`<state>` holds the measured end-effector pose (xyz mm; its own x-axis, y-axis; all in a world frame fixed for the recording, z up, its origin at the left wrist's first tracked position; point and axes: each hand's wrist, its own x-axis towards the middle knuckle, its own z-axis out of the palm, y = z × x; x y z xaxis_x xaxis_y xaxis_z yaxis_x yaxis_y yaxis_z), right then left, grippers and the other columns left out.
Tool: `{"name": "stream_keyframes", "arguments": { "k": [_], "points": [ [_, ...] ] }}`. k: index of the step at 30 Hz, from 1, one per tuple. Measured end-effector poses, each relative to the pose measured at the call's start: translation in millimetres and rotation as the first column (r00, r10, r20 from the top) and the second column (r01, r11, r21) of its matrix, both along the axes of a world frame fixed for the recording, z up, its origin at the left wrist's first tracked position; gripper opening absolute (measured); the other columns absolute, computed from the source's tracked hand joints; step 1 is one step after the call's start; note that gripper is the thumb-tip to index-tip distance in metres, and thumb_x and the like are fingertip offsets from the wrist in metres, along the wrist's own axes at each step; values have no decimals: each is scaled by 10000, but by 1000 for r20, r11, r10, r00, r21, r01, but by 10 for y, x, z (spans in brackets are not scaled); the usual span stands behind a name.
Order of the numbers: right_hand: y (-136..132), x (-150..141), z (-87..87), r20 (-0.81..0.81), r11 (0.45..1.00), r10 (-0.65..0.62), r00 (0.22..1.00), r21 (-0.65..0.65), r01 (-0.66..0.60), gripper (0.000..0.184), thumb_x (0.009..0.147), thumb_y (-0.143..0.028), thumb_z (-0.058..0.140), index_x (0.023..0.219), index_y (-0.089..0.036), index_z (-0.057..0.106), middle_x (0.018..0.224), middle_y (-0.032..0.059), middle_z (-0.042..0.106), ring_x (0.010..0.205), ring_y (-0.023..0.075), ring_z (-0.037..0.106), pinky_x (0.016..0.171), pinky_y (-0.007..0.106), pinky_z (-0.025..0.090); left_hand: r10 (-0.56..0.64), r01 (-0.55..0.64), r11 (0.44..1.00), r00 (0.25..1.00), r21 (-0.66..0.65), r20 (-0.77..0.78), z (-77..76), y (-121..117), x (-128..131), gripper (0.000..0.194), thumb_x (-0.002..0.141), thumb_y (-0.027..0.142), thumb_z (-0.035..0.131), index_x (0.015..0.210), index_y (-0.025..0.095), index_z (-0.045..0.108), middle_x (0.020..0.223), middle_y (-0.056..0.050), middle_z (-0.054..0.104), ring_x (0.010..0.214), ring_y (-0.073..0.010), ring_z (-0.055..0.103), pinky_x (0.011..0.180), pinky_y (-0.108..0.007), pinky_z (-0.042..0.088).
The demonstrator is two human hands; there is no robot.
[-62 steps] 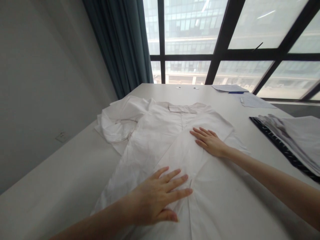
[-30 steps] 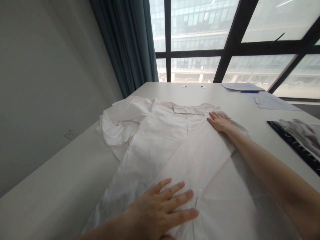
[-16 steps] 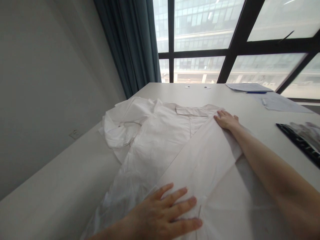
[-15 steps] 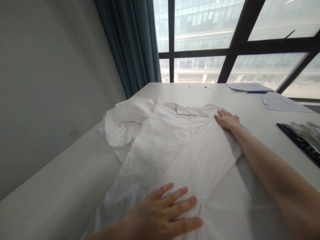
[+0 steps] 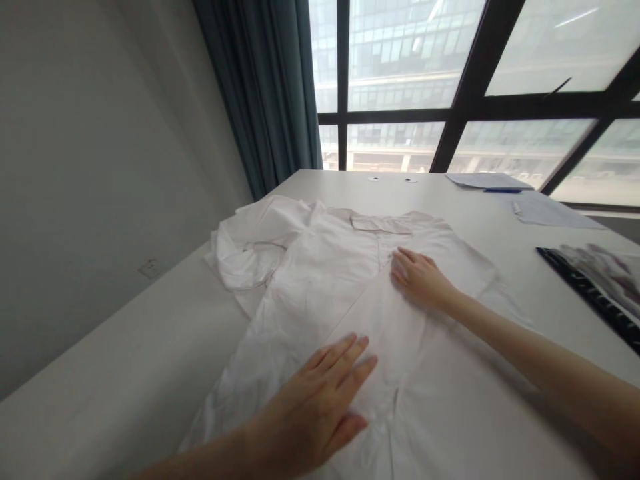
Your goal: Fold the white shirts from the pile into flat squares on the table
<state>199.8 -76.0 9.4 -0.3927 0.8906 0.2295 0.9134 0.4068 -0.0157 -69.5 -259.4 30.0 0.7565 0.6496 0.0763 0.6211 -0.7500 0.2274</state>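
Observation:
A white coat (image 5: 310, 287) lies spread on the white table, its collar at the far end and one sleeve (image 5: 250, 263) folded in at the left. My left hand (image 5: 320, 393) rests palm down on the front of the coat, fingers stretched out. Farther away, my right hand (image 5: 420, 277) is closed at the upper corner of a loose front panel (image 5: 375, 313), just below the collar. Its fingertips are partly hidden against the cloth. Near my left hand a short dark slit shows in the fabric.
The white table (image 5: 155, 353) runs back toward large windows. Papers (image 5: 555, 212) and a blue pen (image 5: 503, 191) lie at the far right. Nearer on that side is a black item with clear plastic (image 5: 600, 273). A grey wall and a blue curtain (image 5: 265, 87) border the left.
My right hand has moved left and nearer, and the front panel's corner came with it, uncovering the coat's right shoulder. My left hand has shifted slightly left and away, its fingers closer together.

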Motion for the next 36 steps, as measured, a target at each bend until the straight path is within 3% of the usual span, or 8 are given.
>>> {"name": "stream_keyframes", "arguments": {
  "k": [2,4,8,16,28,32,36],
  "points": [
    [-336,-146,-6,7,993,116,993,-34,-116,540,940,-420,383,1401,-145,449,1464,131,469,1349,230,417,1108,371,324,58,-58,998,998,21,-14,-45,-1,13,641,940,305,524,1506,152,265,1588,-137,227,1475,-277,153,1171,-443,248],
    [-566,-233,-21,-22,976,202,979,-75,-204,566,952,-433,368,1433,-140,413,1465,155,462,1358,248,412,1105,418,334,68,-67,997,998,22,-19,-56,4,15,642,928,318,545,1499,176,288,1587,-137,229,1474,-290,151,1167,-464,250],
    [-631,-253,-80,-63,980,164,984,-105,-170,630,962,-507,317,1488,-161,342,1525,162,366,1415,282,321,1127,518,276,31,-31,999,999,12,-16,-36,8,-2,619,936,334,536,1499,231,298,1589,-110,234,1470,-298,165,1162,-489,252],
    [-125,-48,-115,-15,986,-2,1000,-166,-1,676,959,-566,226,1508,-179,308,1572,108,277,1450,259,237,1150,510,213,-6,6,1000,999,-1,-41,-52,1,-34,635,949,382,514,1516,249,262,1600,-109,193,1471,-316,149,1160,-512,238],
    [921,482,-135,-1,922,-350,937,-179,344,721,953,-544,191,1480,-66,310,1561,189,279,1439,294,251,1140,530,209,-5,1,999,995,-51,-95,12,7,-29,672,938,406,528,1525,256,237,1599,-115,184,1471,-315,149,1161,-502,239],
    [1169,626,-148,3,896,-414,910,-172,409,698,951,-529,215,1460,-70,347,1551,189,306,1428,297,273,1141,522,214,-25,24,1000,996,-17,-84,-83,29,-50,731,905,427,565,1529,248,230,1599,-117,183,1464,-326,175,1155,-492,249],
    [1355,721,-159,4,873,-463,886,-169,457,690,943,-522,244,1444,-69,380,1534,192,339,1413,306,297,1139,520,222,-46,55,993,996,107,-79,-255,41,-84,757,904,517,523,1536,240,212,1594,-119,207,1454,-337,203,1141,-481,259]
  ]
}}
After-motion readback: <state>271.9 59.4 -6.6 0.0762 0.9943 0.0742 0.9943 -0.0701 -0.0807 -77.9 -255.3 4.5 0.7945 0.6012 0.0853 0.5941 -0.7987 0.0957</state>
